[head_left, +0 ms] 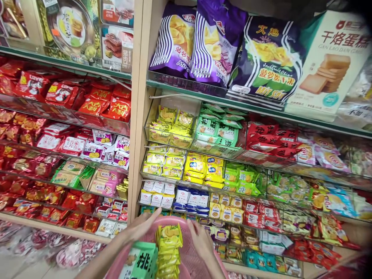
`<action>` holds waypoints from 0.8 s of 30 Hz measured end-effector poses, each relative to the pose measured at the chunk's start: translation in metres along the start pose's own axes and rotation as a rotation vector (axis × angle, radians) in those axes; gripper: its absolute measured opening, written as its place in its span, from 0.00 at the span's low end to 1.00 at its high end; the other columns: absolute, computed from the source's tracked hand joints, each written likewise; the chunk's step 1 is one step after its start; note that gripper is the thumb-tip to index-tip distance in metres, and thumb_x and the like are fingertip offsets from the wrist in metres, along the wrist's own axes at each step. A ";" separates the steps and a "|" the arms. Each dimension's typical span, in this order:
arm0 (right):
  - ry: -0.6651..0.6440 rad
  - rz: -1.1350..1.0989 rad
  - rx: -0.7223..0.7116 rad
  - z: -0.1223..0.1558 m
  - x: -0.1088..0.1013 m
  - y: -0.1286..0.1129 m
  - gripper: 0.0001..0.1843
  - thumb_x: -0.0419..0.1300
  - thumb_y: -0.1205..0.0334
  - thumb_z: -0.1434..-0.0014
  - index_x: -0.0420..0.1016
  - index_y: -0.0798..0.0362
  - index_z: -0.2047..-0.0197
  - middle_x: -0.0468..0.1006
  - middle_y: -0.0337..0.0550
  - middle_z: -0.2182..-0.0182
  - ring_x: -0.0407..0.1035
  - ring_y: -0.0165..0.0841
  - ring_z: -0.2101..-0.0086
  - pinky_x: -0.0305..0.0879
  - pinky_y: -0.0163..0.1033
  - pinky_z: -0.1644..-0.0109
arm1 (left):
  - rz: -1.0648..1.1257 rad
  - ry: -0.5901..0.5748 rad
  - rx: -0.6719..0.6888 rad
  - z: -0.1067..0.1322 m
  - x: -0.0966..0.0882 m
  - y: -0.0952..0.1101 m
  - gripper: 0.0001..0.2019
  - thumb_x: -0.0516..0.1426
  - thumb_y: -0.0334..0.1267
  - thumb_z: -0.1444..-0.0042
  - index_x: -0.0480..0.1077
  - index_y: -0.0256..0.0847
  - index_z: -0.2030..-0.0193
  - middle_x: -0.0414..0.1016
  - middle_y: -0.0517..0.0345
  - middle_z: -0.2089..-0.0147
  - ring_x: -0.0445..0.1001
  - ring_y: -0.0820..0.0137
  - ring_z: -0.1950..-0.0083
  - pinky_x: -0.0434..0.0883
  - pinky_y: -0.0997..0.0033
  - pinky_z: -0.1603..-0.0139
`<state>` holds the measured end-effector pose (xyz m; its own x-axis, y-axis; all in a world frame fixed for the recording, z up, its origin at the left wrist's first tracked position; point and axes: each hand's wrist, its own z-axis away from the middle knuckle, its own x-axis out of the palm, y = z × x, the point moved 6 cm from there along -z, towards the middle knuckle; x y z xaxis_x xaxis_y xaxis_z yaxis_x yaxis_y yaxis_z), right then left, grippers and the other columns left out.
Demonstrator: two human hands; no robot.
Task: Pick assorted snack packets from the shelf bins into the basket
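While red packets (36, 84) lie toward ten o'clock, the left hand (145, 225) is at the eleven o'clock edge of a pink basket (187, 248), fingers stretched out; whether they grip the rim, I cannot tell. Inside, a green packet (141, 259) sits toward eight o'clock, just beside a row of yellow packets (168, 255) near the middle. The right hand (200, 239) is at one o'clock, fingers slightly bent at the rim, their grip also unclear.

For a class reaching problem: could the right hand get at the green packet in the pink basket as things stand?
Probably, but not directly: the right hand holds the right side of the pink basket, and yellow packets lie between it and the green packet, whose top is uncovered.
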<state>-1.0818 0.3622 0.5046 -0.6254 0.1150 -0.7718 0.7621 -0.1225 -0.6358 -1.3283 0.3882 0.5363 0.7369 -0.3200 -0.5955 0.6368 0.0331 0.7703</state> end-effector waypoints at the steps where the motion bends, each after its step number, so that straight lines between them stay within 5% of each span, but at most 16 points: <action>1: 0.004 0.005 0.014 0.003 0.000 -0.001 0.31 0.38 0.38 0.40 0.75 0.49 0.61 0.80 0.48 0.65 0.73 0.43 0.61 0.61 0.40 0.62 | 0.014 -0.035 0.011 -0.004 -0.001 0.000 0.37 0.40 0.68 0.49 0.74 0.39 0.56 0.76 0.48 0.51 0.72 0.55 0.50 0.68 0.65 0.54; 6: 0.023 0.032 0.048 0.018 0.001 -0.011 0.32 0.37 0.38 0.40 0.75 0.49 0.62 0.80 0.49 0.65 0.73 0.44 0.62 0.61 0.41 0.63 | 0.103 -0.315 0.028 -0.025 0.014 0.006 0.42 0.38 0.72 0.52 0.76 0.36 0.67 0.79 0.50 0.64 0.75 0.59 0.61 0.69 0.68 0.60; 11: 0.031 -0.005 -0.002 0.030 0.004 -0.022 0.32 0.36 0.38 0.39 0.75 0.48 0.62 0.79 0.46 0.65 0.72 0.39 0.60 0.61 0.38 0.61 | 0.360 -0.677 0.059 -0.032 0.050 0.021 0.41 0.40 0.71 0.50 0.77 0.36 0.60 0.79 0.51 0.60 0.75 0.64 0.60 0.68 0.72 0.59; 16: 0.012 0.055 0.039 0.034 0.006 -0.020 0.31 0.36 0.38 0.39 0.74 0.48 0.63 0.79 0.44 0.64 0.72 0.39 0.61 0.61 0.37 0.62 | 0.493 -0.818 0.028 -0.037 0.072 0.019 0.37 0.43 0.68 0.48 0.75 0.36 0.54 0.78 0.50 0.55 0.74 0.62 0.56 0.66 0.69 0.51; 19: 0.021 0.064 0.053 0.035 0.007 -0.014 0.31 0.35 0.38 0.39 0.73 0.47 0.63 0.79 0.44 0.63 0.72 0.41 0.60 0.62 0.39 0.60 | 0.492 -0.801 0.066 -0.042 0.078 0.015 0.36 0.44 0.66 0.47 0.75 0.37 0.53 0.77 0.50 0.52 0.72 0.58 0.50 0.65 0.65 0.48; 24: 0.042 0.072 0.056 0.030 0.005 0.002 0.29 0.37 0.39 0.39 0.72 0.46 0.62 0.79 0.44 0.61 0.72 0.42 0.59 0.63 0.40 0.58 | 0.213 -0.517 0.158 -0.059 0.077 0.016 0.32 0.48 0.65 0.48 0.76 0.40 0.54 0.76 0.55 0.51 0.68 0.56 0.46 0.60 0.62 0.42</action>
<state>-1.0885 0.3332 0.4994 -0.5610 0.1452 -0.8150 0.7933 -0.1871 -0.5794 -1.2478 0.4201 0.4895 0.6132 -0.7438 -0.2659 0.4159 0.0179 0.9092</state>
